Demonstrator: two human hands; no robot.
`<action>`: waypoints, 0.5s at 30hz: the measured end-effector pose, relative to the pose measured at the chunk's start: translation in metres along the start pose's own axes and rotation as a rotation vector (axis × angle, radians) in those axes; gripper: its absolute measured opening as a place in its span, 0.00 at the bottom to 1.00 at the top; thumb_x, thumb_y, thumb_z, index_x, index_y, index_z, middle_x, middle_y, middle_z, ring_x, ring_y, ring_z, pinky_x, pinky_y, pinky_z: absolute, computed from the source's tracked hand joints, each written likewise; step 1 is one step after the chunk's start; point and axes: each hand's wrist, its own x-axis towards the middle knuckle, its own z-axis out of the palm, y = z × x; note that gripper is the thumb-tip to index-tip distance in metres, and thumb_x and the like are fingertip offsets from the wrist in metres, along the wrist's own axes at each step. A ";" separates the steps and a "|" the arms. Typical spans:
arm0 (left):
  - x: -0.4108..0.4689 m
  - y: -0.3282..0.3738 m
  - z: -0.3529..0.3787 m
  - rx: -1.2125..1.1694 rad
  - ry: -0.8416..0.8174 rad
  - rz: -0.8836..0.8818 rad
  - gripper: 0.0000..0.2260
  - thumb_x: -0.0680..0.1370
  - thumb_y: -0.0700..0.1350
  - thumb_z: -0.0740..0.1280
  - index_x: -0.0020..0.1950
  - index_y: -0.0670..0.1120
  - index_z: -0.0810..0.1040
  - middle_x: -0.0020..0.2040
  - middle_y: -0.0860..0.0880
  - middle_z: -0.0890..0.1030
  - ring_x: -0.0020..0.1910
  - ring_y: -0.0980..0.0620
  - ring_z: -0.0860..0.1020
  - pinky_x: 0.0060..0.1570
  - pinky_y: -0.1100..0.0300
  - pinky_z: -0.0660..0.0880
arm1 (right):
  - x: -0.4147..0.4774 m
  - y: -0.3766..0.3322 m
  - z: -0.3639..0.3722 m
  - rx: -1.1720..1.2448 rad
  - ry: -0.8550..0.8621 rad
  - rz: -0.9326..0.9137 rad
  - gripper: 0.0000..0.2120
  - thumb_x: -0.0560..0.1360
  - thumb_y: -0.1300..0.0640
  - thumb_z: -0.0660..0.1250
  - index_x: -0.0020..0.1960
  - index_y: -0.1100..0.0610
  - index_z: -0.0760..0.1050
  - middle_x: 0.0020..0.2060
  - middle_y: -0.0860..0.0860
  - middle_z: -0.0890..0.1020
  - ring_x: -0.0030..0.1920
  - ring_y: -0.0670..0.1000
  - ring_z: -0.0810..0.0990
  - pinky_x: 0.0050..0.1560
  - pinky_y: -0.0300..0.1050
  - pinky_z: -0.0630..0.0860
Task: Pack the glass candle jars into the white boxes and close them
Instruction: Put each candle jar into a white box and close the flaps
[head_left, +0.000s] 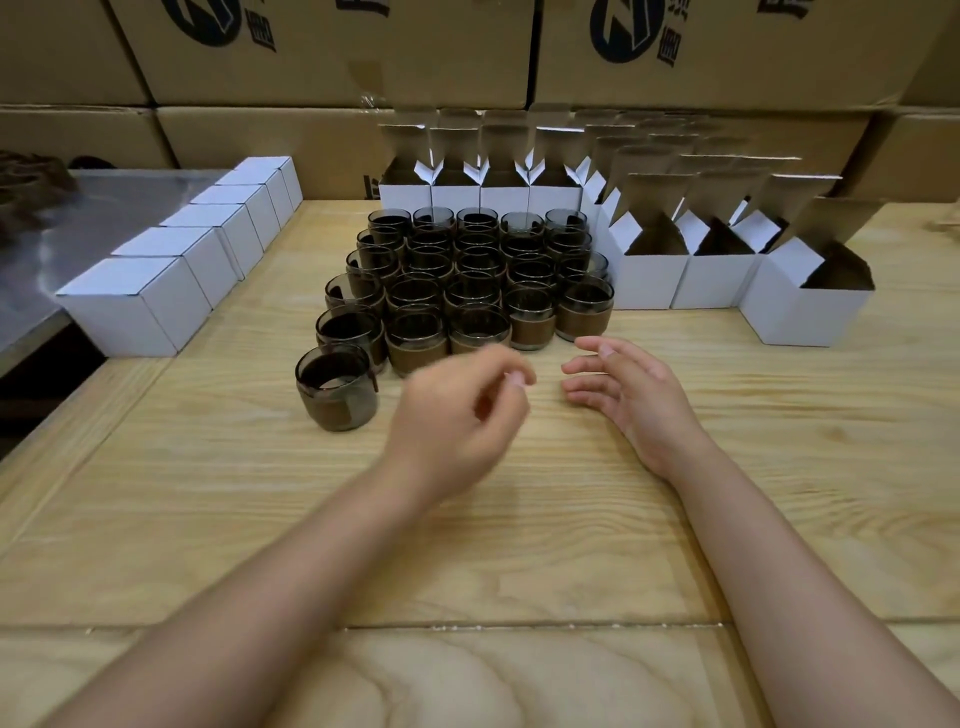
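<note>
1. Stacked cardboard cartons (363, 52) walled off the back of the wooden table (519, 545). Closed white boxes (140, 306) lined its left edge. Open white boxes (810, 306), flaps up, stood behind and to the right of the jars.
2. Bare tabletop lay in front of the jars. The left hand (457, 415) was there, blurred, its fingers loosely curled round nothing. The right hand (628, 395) was beside it, slack-fingered and empty.
3. The glass candle jars (467, 275) stood upright, mouths up, packed in rows mid-table. One single jar (336, 387) stood at the near left.

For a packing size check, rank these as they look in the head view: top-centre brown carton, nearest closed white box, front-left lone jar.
1. brown carton, though the frame cuts it off
2. closed white box
3. lone jar, smallest though nearest the camera
</note>
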 end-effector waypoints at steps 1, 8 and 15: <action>-0.005 0.000 0.012 -0.016 -0.034 -0.058 0.12 0.77 0.45 0.59 0.44 0.42 0.80 0.29 0.55 0.74 0.28 0.57 0.71 0.29 0.60 0.70 | 0.000 0.000 0.000 -0.002 0.000 -0.003 0.10 0.82 0.59 0.57 0.56 0.58 0.76 0.43 0.56 0.82 0.41 0.52 0.83 0.44 0.42 0.80; -0.012 -0.019 0.031 0.030 -0.050 -0.238 0.13 0.75 0.50 0.58 0.41 0.46 0.78 0.27 0.56 0.71 0.26 0.55 0.69 0.29 0.59 0.67 | -0.005 0.000 0.002 -0.288 0.162 -0.138 0.09 0.80 0.61 0.60 0.50 0.51 0.78 0.46 0.51 0.82 0.46 0.49 0.80 0.47 0.41 0.77; -0.009 -0.026 0.034 0.023 -0.085 -0.311 0.08 0.76 0.47 0.61 0.42 0.49 0.78 0.25 0.55 0.71 0.27 0.53 0.71 0.30 0.60 0.67 | 0.045 -0.049 -0.073 -0.825 0.950 -0.096 0.21 0.73 0.54 0.67 0.65 0.54 0.69 0.72 0.57 0.56 0.69 0.59 0.58 0.68 0.53 0.64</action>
